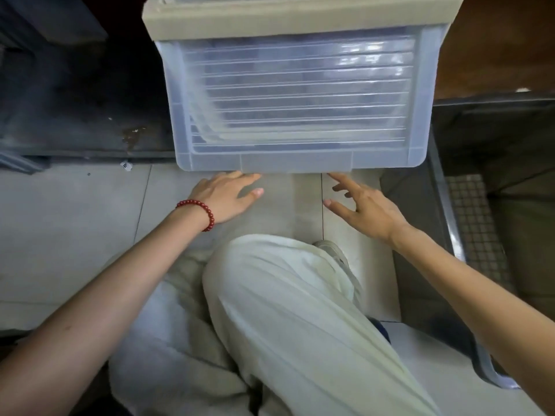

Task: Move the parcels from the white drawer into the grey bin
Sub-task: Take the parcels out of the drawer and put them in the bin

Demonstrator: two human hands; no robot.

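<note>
Apparently the white drawer (pixel 294 100) sat closed, parcels not discernible behind its ribbed front. Left hand (pixel 225 199) and right hand (pixel 366 208), fingers apart and holding nothing, were at its lower front edge. Advice: hook both under the lip's centre and pull evenly, avoiding skew.

The back of the white drawer (pixel 300 163) is hidden under the beige frame (pixel 300 22), itself cut off by the top edge, and only dim shapes can be made out through the ribbed plastic. Whether the drawer's front lip is touched by the fingertips of the left hand (pixel 225 196) and right hand (pixel 369 211) cannot be told. The grey bin (pixel 447 205) is crossed by the right forearm (pixel 468 283), its inside lost in shadow, and the print on the small label (pixel 126 166) cannot be read
</note>
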